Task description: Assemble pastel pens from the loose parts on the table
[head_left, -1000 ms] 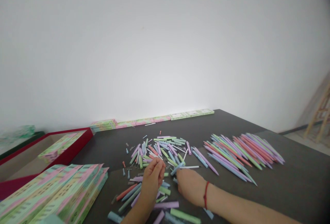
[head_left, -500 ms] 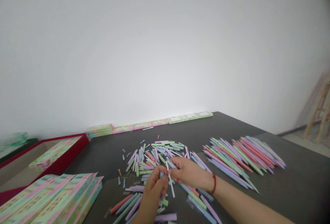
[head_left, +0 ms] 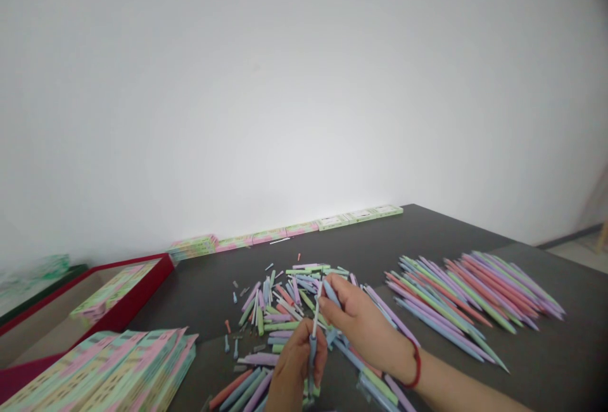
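Observation:
My left hand (head_left: 299,364) is closed round a blue pen barrel (head_left: 312,356) that stands nearly upright over the loose parts. A thin white pen refill (head_left: 318,311) rises from the barrel's top, its lower end seemingly inside. My right hand (head_left: 356,317), a red cord round its wrist, pinches the upper end of that refill. Another blue pen piece (head_left: 331,293) is held in the same fingers. Below and behind both hands lies a pile of pastel pen parts (head_left: 280,317), with white refills among them.
On the right lies a row of pastel pens (head_left: 456,298). Printed flat boxes (head_left: 99,368) are stacked at the near left, beside a red open box (head_left: 156,273) holding more. Further boxes (head_left: 299,228) line the wall. Small blue plugs (head_left: 235,349) are scattered left of the pile.
My right hand has come up from the table with the white refill and a blue piece. My left hand now shows the blue barrel upright, and the refill has moved into line with it.

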`<state>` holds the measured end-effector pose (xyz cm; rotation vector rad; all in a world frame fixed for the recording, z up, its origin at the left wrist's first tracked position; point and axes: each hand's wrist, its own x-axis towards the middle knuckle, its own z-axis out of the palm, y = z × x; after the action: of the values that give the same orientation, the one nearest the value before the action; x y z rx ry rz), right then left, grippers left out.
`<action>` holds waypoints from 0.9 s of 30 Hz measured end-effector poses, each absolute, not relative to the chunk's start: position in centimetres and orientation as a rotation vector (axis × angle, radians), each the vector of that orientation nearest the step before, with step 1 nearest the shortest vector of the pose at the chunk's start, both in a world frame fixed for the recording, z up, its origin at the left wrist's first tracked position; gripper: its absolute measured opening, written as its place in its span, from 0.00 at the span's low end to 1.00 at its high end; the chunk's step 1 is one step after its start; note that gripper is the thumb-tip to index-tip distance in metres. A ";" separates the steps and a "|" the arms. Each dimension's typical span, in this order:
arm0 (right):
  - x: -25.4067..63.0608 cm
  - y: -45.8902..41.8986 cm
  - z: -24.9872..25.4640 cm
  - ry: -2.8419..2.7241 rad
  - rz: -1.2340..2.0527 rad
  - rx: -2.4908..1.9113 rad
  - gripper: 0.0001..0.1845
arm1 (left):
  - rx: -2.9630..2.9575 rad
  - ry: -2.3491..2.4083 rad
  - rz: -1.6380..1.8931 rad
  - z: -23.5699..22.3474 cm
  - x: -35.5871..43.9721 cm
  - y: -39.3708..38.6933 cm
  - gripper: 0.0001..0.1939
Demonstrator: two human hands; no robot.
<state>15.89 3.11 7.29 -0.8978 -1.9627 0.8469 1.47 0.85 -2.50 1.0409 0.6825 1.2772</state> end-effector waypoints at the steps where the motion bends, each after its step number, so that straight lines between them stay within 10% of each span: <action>1: 15.8 3.0 7.1 -2.004 0.823 -0.904 0.06 | 1.044 0.684 1.279 -2.4 1.5 0.7 0.22; 22: 16.4 3.6 7.9 -2.021 1.186 -0.798 0.04 | 0.844 0.743 1.211 0.1 2.9 -0.9 0.16; 27: 16.4 5.3 6.0 -1.679 1.783 -0.812 0.06 | 0.658 0.689 1.030 1.6 3.0 -1.5 0.13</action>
<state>16.42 5.25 6.03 -0.8124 -1.6786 1.7829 2.99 -1.47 1.59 0.6585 0.6887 1.0301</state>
